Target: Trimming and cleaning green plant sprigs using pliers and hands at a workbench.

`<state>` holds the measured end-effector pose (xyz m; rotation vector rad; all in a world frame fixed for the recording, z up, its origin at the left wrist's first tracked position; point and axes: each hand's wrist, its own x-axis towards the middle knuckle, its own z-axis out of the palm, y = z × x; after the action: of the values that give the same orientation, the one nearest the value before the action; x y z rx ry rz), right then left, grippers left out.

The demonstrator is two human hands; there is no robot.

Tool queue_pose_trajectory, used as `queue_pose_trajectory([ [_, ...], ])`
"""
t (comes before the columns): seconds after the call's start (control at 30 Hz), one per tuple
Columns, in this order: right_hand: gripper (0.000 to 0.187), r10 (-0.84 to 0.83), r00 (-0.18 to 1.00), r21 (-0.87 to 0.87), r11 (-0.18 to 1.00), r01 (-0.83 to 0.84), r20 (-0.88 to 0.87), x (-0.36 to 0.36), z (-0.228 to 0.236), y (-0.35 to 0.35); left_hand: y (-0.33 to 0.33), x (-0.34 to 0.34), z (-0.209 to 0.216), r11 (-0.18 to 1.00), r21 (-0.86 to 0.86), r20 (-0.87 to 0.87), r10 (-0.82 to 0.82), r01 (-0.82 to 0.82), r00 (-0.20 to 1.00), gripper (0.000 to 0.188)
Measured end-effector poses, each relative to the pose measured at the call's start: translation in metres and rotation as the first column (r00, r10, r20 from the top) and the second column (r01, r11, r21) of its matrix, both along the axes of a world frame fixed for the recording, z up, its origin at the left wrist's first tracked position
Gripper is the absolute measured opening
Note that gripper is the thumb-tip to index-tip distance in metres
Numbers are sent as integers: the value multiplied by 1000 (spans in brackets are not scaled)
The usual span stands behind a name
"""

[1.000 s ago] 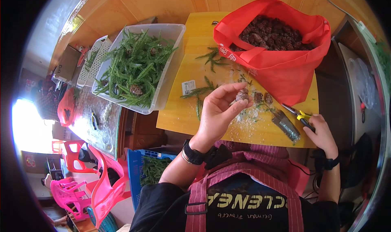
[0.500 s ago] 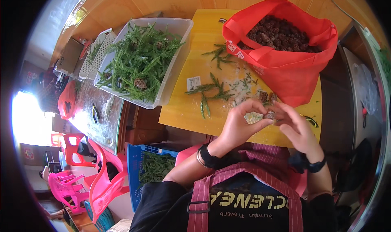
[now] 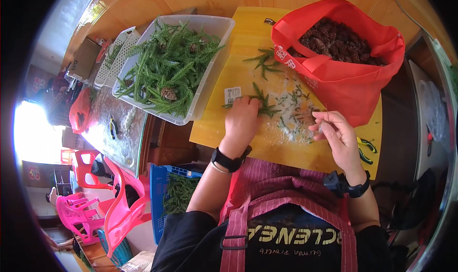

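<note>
A: Report the right hand (image 3: pixel 344 141).
B: Fingers pinched on a small, mostly hidden brown pine cone (image 3: pixel 321 127) with thin wire, above the flat yellow tabletop (image 3: pixel 212 131).
A: And the left hand (image 3: pixel 241 122)?
B: Over a green needled sprig (image 3: pixel 266 106); whether clamped cannot be told.

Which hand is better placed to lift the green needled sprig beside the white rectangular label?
Left, I'd say. The left hand is at the green needled sprig beside the white rectangular label; the right hand is farther away and seems busy pinching a small greyish-brown pinecone.
</note>
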<state>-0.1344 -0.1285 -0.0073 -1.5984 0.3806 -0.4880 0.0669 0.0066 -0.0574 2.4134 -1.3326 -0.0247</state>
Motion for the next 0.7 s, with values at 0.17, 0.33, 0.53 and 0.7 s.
queue_pose_trajectory([
  [0.17,24,6,1000,13,1000,-6,-8,-1,0,3,-4,14,-8,994,-98,-28,-40,38,999,22],
  [0.33,22,25,1000,26,999,-24,-11,-3,2,-1,1,12,25,947,-299,-613,-94,-121,784,16],
  [0.53,19,66,994,-142,988,-53,90,3,12,2,7,-10,47,817,-527,-838,-456,-234,299,26],
  [0.7,17,112,988,-242,967,-83,107,11,22,4,10,-28,63,827,-509,-861,-488,-238,143,34],
])
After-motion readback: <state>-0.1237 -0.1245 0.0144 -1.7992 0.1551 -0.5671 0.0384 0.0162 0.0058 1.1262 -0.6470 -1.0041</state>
